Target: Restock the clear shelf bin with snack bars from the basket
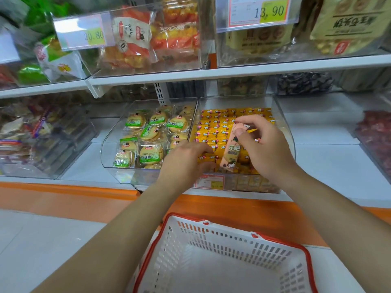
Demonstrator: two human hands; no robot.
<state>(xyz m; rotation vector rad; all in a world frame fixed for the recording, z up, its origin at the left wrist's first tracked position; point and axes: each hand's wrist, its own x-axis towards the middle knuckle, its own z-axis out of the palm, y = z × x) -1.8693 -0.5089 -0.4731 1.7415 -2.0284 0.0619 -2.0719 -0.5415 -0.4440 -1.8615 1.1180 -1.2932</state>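
Right grip [264, 144] pinches peach snack bar [230, 153] upright over clear bin [284, 123]; left grip [186, 161] relaxed on yellow bars [211, 134]; white shelf [328, 161].

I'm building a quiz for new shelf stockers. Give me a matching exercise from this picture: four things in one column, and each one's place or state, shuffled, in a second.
Things
1. pink snack bar
2. basket
3. left hand
4. green-labelled biscuit packs

Places or states
A. in the neighbouring bin, left of the yellow bars
B. below the shelf, nothing showing inside
C. pinched by the right hand
D. touching the yellow bars

Pairs: 1-C, 2-B, 3-D, 4-A.
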